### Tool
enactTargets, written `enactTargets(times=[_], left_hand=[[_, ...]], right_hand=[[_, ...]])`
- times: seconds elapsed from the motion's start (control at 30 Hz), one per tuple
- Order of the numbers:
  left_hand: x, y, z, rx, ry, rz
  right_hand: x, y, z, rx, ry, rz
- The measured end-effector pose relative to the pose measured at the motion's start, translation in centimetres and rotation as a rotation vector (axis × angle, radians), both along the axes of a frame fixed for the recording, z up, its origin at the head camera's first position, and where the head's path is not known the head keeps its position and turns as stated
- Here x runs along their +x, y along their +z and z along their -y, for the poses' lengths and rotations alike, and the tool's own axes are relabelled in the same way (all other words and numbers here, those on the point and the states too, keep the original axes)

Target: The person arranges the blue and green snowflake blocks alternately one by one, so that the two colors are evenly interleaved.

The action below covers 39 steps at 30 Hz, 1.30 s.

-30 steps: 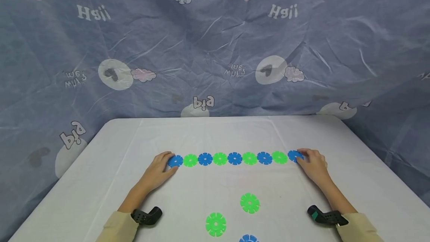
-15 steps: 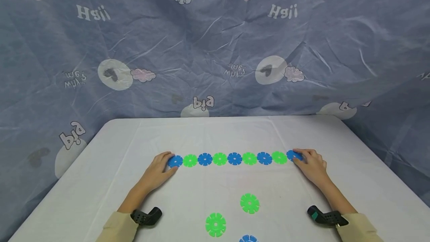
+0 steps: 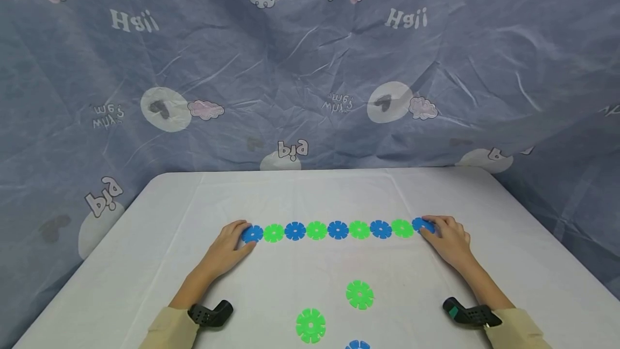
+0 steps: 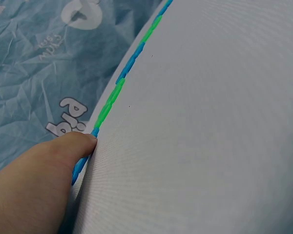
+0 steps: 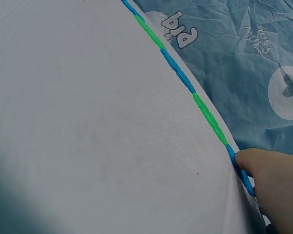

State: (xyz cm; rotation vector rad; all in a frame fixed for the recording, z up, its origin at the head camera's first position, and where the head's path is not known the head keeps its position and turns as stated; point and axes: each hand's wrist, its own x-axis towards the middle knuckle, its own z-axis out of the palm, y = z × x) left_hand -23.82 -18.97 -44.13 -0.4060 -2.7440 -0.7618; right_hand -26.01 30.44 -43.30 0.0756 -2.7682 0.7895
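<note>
A row of notched, flower-shaped plastic discs runs across the table in alternating blue and green. My left hand [image 3: 227, 248] holds the blue disc [image 3: 253, 234] at the row's left end between thumb and fingers. At the opposite end, my right hand [image 3: 450, 241] grips another blue disc [image 3: 422, 224] by its outer edge. That disc sits right beside a green disc [image 3: 402, 228]. Both wrist views show the row nearly edge-on, with the left thumb [image 4: 83, 142] and right thumb [image 5: 249, 158] against the end discs; most other fingers are hidden there.
Two loose green discs, one farther off [image 3: 360, 294] and one closer [image 3: 310, 326], lie in front of the row. A blue disc [image 3: 358, 344] is cut off by the bottom of the head view. Behind the white table [image 3: 310, 193] hangs a printed blue-grey cloth [image 3: 310, 69].
My right hand has shifted slightly left, bringing its blue disc up to the neighbouring green one. The left hand stays in place on its disc.
</note>
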Motion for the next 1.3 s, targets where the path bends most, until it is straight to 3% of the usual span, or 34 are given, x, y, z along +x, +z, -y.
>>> enactTargets(times=[0.3,0.43,0.63,0.8,0.97,1.13,1.3], left_hand=[[-0.4,0.1,0.1,-0.045,0.027,0.084],[-0.3,0.3,0.0,-0.046,0.025,0.091],[-0.5,0.1,0.1,-0.044,0.029,0.081],[-0.5,0.0,0.2,-0.054,0.032,0.075],[-0.3,0.1,0.2,-0.046,0.034,0.086],[-0.4,0.1,0.3,-0.050,0.034,0.084],[-0.5,0.1,0.2,-0.046,0.030,0.095]], right_hand=[[0.1,0.7,0.3,-0.028,-0.018,-0.036],[0.5,1.6,1.2,-0.085,0.036,-0.039],[1.7,2.1,4.5,-0.118,0.219,-0.036],[3.6,1.4,8.3,-0.098,0.483,-0.074],[5.5,1.2,10.7,-0.155,0.720,0.078],[6.1,1.3,11.3,-0.114,0.811,0.144],[6.0,1.7,11.0,-0.076,0.821,0.272]])
